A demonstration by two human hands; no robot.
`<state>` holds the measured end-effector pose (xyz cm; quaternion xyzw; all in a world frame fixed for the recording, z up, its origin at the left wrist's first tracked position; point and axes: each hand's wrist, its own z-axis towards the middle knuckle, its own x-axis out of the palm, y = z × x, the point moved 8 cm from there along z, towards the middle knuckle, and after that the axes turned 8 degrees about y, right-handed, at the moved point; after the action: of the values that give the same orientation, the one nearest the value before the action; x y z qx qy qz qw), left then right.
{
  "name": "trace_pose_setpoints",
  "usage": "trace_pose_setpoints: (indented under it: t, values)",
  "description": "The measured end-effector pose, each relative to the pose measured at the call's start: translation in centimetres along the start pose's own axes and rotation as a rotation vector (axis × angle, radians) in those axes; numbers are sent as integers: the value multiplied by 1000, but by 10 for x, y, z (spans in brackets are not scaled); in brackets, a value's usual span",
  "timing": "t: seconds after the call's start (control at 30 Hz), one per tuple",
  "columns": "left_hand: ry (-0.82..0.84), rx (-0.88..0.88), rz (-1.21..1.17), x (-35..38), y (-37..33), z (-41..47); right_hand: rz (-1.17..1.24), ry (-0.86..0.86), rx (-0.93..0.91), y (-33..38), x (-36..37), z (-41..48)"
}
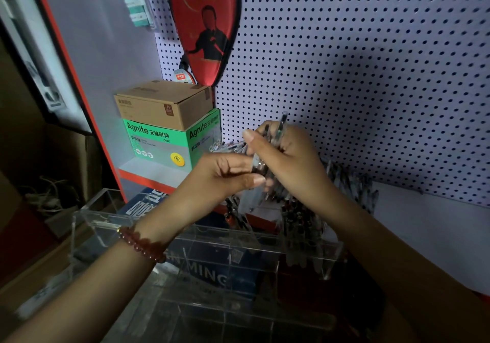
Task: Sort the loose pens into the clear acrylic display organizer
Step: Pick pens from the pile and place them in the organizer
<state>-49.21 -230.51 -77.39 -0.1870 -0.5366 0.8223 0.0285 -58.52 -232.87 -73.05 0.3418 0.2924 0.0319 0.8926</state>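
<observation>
Fingers (253,136) of the right hand (291,165) curl round a bunch of pens (281,128) held upright at centre; the left hand (222,175) pinches its lower end, it seems. At 6 o'clock below them sits the clear acrylic organizer (106,218), other pens (299,215) standing toward its 3 o'clock side

Green box (159,141), brown carton (161,104), red racket cover (204,24).
</observation>
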Motion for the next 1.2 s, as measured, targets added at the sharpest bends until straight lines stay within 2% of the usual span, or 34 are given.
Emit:
trace_pose_setpoints:
  t: [0.13,0.2,0.3,0.37,0.5,0.67,0.73,0.8,0.9,0.97,1.03,1.1,1.2]
  values:
    - [-91,-77,62,-15,10,1,-296,-99,23,-4,-8,1]
    - [-75,-175,193,-22,19,-1,-409,1,90,-7,0,-2]
    - [47,-364,346,-25,35,-8,-514,238,218,-18,22,-9]
    - [127,-431,397,-22,43,-11,-584,341,265,-25,35,-14]
    - [217,-425,474,-13,47,-12,-597,476,319,-35,48,-19]
    - [223,-472,476,-13,53,-14,-709,584,348,-42,53,-20]
    - [215,-482,490,-13,52,-14,-661,609,373,-46,54,-21]
    - [192,-469,453,-13,50,-13,-493,567,425,-45,53,-22]
    - [162,-469,335,-11,49,-14,-279,364,443,-44,38,-15]
    - [154,-461,312,-10,49,-14,-316,176,418,-57,12,-6]
    - [145,-434,390,-14,50,-13,-442,73,437,-87,-15,-1]
    - [122,-395,444,-18,49,-12,-474,33,531,-126,-36,-2]
    - [90,-321,405,-19,45,-9,-428,48,647,-170,-51,-13]
